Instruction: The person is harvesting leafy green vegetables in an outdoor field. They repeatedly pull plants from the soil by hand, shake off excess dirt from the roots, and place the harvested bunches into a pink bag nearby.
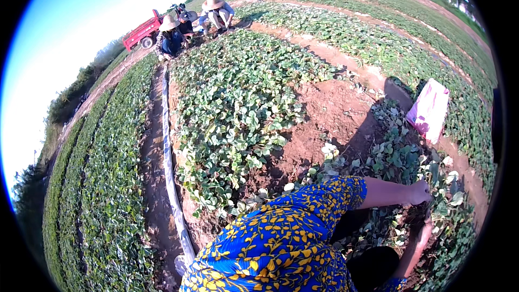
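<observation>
Stretched out at the lower right, my left hand [419, 192] has its fingers curled in against a bunch of leafy green plants [440, 182], where stems seem gripped. Just below it, my right hand [427, 224] reaches in among the same plants close to the soil. Its fingers are small and partly hidden, so its hold cannot be made out. Pale leaf undersides show around both hands. A pink and white sack [429, 109] stands on the ground beyond my left hand. Pulled-looking, wilted plants [395, 150] lie in shadow between the sack and my left arm.
Bare reddish soil [328, 109] borders a dense bed of low plants [231, 89]. A long pale plastic strip or hose [168, 162] runs along a furrow. Several people in straw hats [213, 4] crouch at the far end, near a red cargo tricycle [142, 32].
</observation>
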Demonstrator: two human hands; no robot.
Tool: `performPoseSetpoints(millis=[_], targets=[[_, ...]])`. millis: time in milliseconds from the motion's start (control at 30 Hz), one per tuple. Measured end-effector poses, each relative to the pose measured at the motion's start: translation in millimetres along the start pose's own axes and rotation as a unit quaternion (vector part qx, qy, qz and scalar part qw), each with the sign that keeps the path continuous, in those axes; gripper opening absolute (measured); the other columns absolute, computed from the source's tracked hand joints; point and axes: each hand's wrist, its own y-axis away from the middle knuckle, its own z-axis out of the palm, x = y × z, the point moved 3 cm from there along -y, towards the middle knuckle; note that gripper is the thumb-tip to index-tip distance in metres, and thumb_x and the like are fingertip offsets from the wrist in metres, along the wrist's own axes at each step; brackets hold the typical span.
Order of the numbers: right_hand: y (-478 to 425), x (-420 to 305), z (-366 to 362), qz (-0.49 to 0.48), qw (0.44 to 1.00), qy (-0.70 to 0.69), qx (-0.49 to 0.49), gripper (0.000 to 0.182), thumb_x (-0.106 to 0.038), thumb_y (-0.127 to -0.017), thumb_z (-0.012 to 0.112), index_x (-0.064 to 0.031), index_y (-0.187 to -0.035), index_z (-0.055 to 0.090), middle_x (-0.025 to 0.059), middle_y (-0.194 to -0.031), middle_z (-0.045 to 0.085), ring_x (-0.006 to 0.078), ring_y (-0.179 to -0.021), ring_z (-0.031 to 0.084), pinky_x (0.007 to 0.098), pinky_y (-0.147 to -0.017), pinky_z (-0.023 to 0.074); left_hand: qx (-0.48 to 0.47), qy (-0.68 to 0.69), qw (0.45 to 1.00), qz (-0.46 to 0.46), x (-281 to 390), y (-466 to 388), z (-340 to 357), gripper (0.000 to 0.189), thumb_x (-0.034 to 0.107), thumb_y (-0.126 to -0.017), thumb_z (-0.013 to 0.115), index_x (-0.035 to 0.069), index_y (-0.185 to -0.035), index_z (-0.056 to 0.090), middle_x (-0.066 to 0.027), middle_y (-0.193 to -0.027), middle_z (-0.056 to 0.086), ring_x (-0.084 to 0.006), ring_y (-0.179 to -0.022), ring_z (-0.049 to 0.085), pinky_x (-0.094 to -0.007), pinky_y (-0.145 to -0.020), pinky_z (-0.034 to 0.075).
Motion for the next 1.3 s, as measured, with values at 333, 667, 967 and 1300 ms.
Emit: performPoseSetpoints(millis=[333,667,967,1300], targets=[[-45,28,-87,0.118,0.986,-0.045,0.108,0.036,-0.028,-0.094,0.042,-0.0005,-0.115,0.052,0.0106,-0.104,0.061,0.0239,-0.090,0.058,0.0388,-0.082,0.0464,0.033,-0.238,0.954,0.178,-13,7,36,0.018,0.007,-0.074,0.055,-0.006,-0.086,0.049,-0.0238,-0.084,0.055,-0.0387,-0.079,0.057,-0.0442,-0.069,0.046],[-1,4,-70,0.057,0.994,-0.033,0.092,0.032,-0.024,-0.090,0.046,0.0003,-0.109,0.057,0.0082,-0.097,0.063,0.0220,-0.081,0.062,0.0352,-0.070,0.0521,0.095,-0.295,0.949,0.065,-32,-34,-37,0.025,0.014,-0.071,0.063,-0.004,-0.089,0.060,-0.0152,-0.082,0.059,-0.0305,-0.081,0.060,-0.0417,-0.068,0.047],[-7,9,-199,-0.007,0.990,0.112,0.081,0.034,-0.025,-0.089,0.048,0.0010,-0.110,0.056,0.0092,-0.099,0.062,0.0224,-0.083,0.062,0.0355,-0.073,0.0524,0.019,-0.405,0.886,0.224,20,15,-2,0.037,0.006,-0.068,0.060,-0.002,-0.102,0.049,-0.0164,-0.106,0.049,-0.0315,-0.100,0.051,-0.0426,-0.081,0.044],[41,-40,-121,-0.117,0.953,0.244,0.139,0.027,-0.011,-0.078,0.062,0.0041,-0.100,0.059,0.0078,-0.090,0.064,0.0142,-0.078,0.058,0.0265,-0.076,0.0450,-0.115,-0.311,0.924,0.188,-11,10,3,0.027,0.022,-0.078,0.058,-0.002,-0.092,0.059,-0.0211,-0.089,0.061,-0.0363,-0.087,0.059,-0.0421,-0.076,0.046]])
